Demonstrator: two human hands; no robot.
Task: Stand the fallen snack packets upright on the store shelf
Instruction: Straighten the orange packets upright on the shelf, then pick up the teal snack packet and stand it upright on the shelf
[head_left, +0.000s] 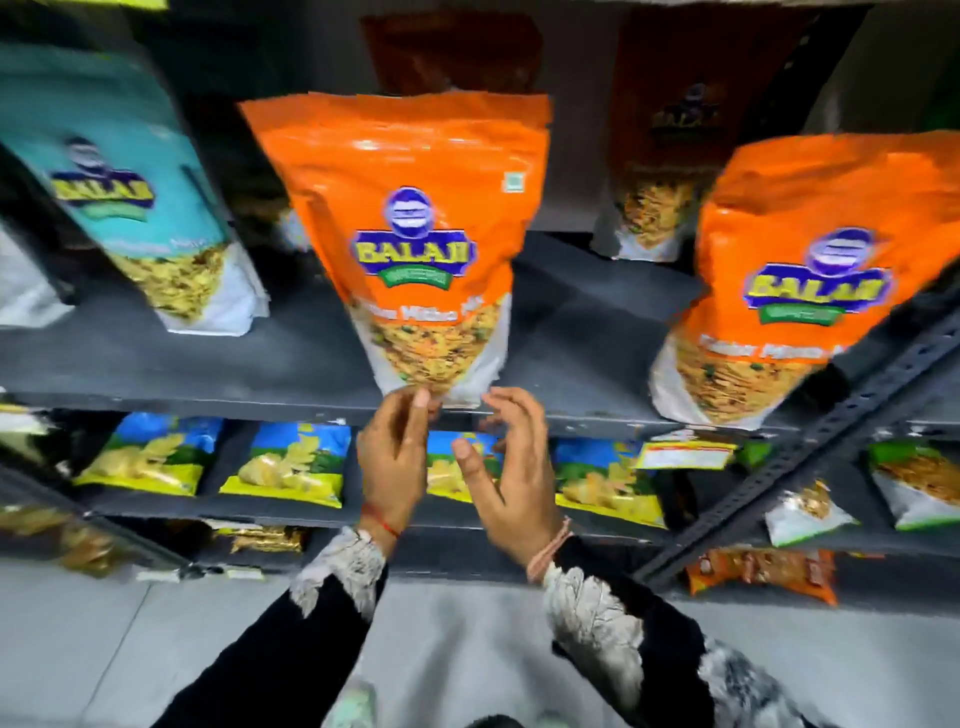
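Note:
An orange snack packet (415, 228) stands upright at the front edge of the dark grey shelf (208, 364), in the middle of the view. My left hand (392, 452) is just below its bottom edge, fingertips touching the packet's lower left corner. My right hand (511, 467) hovers beside the lower right corner with fingers spread, holding nothing. A second orange packet (795, 280) stands to the right, leaning slightly. A teal packet (130, 182) stands tilted on the left.
Dark brown packets (670, 135) stand further back on the same shelf. The shelf below holds a row of blue and yellow packets (291, 462) lying flat. A slotted metal upright (810, 447) runs diagonally on the right. Grey floor (104, 649) lies below.

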